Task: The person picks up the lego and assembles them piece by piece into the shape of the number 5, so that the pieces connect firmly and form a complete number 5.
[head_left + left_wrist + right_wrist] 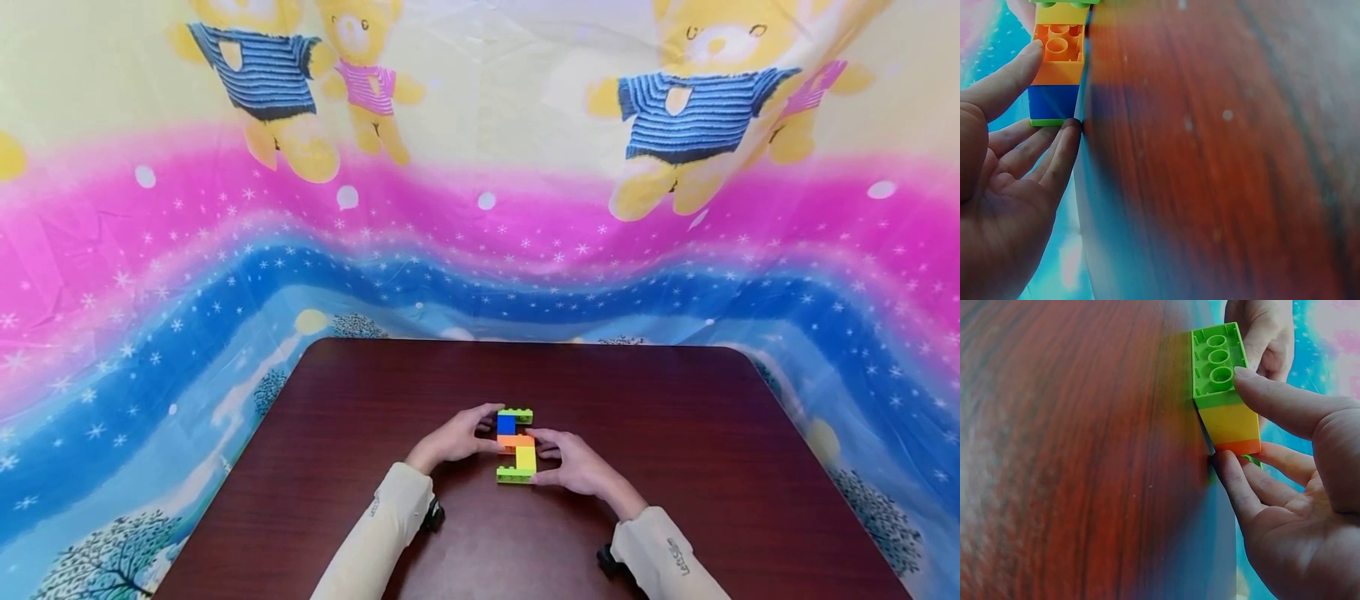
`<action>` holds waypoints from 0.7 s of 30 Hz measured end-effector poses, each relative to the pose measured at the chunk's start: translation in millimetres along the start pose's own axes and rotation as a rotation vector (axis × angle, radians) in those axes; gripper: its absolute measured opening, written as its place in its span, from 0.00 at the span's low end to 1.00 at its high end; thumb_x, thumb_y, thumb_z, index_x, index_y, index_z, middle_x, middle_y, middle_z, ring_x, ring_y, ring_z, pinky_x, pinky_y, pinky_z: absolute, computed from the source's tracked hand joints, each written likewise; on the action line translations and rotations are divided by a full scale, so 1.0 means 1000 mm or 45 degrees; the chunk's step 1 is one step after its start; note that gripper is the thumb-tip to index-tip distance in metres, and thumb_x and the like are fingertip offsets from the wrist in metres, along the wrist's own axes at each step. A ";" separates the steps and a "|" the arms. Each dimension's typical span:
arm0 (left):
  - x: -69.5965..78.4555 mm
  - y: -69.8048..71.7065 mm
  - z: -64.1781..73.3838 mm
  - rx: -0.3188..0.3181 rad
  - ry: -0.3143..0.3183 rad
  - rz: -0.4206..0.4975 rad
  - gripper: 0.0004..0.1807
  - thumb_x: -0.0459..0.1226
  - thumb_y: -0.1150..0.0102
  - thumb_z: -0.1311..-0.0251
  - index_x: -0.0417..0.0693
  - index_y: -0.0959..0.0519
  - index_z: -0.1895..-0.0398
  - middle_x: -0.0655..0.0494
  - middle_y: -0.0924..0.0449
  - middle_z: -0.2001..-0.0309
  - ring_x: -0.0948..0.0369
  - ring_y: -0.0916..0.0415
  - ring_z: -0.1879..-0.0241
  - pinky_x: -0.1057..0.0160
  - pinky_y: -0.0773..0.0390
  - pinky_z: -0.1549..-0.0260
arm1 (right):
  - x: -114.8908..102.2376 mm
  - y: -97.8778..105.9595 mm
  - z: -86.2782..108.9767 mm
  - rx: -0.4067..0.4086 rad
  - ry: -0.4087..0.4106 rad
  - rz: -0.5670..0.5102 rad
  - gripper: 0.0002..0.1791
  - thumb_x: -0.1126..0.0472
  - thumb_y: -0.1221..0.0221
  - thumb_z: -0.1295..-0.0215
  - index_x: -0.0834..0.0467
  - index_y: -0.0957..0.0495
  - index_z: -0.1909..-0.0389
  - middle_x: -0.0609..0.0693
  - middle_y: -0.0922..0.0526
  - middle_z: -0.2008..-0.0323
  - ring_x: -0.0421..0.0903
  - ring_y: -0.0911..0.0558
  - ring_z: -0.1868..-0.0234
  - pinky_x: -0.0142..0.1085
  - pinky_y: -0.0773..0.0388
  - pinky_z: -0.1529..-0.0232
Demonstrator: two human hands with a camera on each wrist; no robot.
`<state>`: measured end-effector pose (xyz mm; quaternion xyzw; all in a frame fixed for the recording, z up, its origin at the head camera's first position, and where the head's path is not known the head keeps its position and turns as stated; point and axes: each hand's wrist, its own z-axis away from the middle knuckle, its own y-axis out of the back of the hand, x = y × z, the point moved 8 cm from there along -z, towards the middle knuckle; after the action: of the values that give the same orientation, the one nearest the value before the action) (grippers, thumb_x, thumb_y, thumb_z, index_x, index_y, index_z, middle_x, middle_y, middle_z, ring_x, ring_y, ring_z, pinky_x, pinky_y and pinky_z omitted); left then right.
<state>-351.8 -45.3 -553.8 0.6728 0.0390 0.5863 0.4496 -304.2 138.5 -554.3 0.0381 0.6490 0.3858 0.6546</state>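
A zigzag of joined toy building blocks lies on the table between the two hands. It runs from a far lime-green block [521,413] through a blue block [506,425], an orange block [516,440] and a yellow block [526,457] to a near lime-green block [1217,365]. The left hand [453,435] pinches the far part from the left, its thumb on the orange block and fingertips at the far green end. From the right, the right hand [581,467] pinches the near part, thumb on the near green block and fingertips by the orange one.
The dark red-brown wooden table [330,500] has rounded far corners. Behind it and at both sides hangs a bright curtain [480,242] printed with teddy bears. A small black device [433,515] sits under the left cuff, another [609,559] under the right cuff.
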 end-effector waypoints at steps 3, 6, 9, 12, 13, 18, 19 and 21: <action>0.000 -0.001 -0.001 -0.010 0.005 0.005 0.43 0.49 0.31 0.34 0.50 0.38 0.20 0.50 0.26 0.30 0.53 0.25 0.34 0.51 0.23 0.36 | -0.001 0.000 0.000 -0.015 0.011 0.020 0.45 0.57 0.23 0.43 0.56 0.32 0.25 0.60 0.28 0.29 0.58 0.19 0.37 0.53 0.19 0.39; 0.001 -0.002 -0.001 -0.018 0.010 0.001 0.43 0.49 0.31 0.34 0.50 0.39 0.20 0.50 0.26 0.31 0.53 0.25 0.34 0.51 0.22 0.36 | 0.000 0.000 0.000 -0.028 0.023 0.036 0.45 0.57 0.24 0.42 0.56 0.32 0.24 0.60 0.28 0.28 0.59 0.19 0.36 0.54 0.20 0.39; 0.000 -0.002 0.000 -0.021 0.007 -0.004 0.43 0.49 0.32 0.33 0.50 0.39 0.20 0.51 0.26 0.31 0.53 0.26 0.34 0.51 0.23 0.35 | 0.001 -0.001 -0.001 -0.028 0.024 0.026 0.45 0.57 0.24 0.42 0.56 0.32 0.25 0.60 0.29 0.28 0.59 0.20 0.36 0.54 0.20 0.38; 0.000 -0.002 0.000 -0.019 0.006 -0.013 0.42 0.49 0.32 0.33 0.50 0.38 0.20 0.51 0.26 0.31 0.54 0.26 0.34 0.51 0.24 0.35 | 0.002 -0.001 -0.001 -0.025 0.025 0.006 0.45 0.57 0.24 0.42 0.56 0.32 0.25 0.60 0.29 0.27 0.60 0.21 0.35 0.54 0.20 0.38; 0.000 -0.002 0.000 -0.018 0.007 -0.017 0.42 0.49 0.32 0.34 0.49 0.38 0.20 0.51 0.26 0.31 0.54 0.26 0.34 0.51 0.24 0.35 | 0.002 -0.001 -0.001 -0.025 0.026 0.002 0.45 0.57 0.24 0.42 0.56 0.32 0.25 0.60 0.29 0.27 0.60 0.21 0.35 0.54 0.20 0.38; 0.000 -0.002 -0.001 -0.020 0.012 -0.019 0.42 0.49 0.32 0.33 0.49 0.38 0.20 0.51 0.26 0.30 0.53 0.26 0.34 0.50 0.24 0.35 | 0.003 -0.001 -0.001 -0.025 0.028 -0.015 0.45 0.56 0.24 0.43 0.57 0.32 0.25 0.61 0.29 0.27 0.61 0.21 0.34 0.54 0.20 0.38; -0.001 -0.002 -0.001 -0.021 0.014 -0.016 0.42 0.49 0.32 0.33 0.49 0.38 0.20 0.51 0.26 0.30 0.53 0.26 0.33 0.50 0.24 0.34 | 0.003 -0.001 -0.001 -0.025 0.027 -0.016 0.45 0.56 0.23 0.43 0.57 0.32 0.25 0.61 0.30 0.27 0.61 0.21 0.34 0.53 0.20 0.38; -0.001 -0.002 0.000 -0.020 0.017 -0.012 0.42 0.49 0.32 0.33 0.50 0.38 0.20 0.51 0.27 0.30 0.53 0.26 0.33 0.51 0.24 0.34 | 0.003 -0.001 -0.001 -0.024 0.024 -0.018 0.45 0.56 0.23 0.43 0.57 0.32 0.25 0.61 0.30 0.27 0.61 0.21 0.34 0.53 0.20 0.38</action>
<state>-351.7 -44.6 -555.9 0.6652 0.0408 0.5889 0.4573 -305.4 139.1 -557.9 0.0237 0.6518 0.3874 0.6516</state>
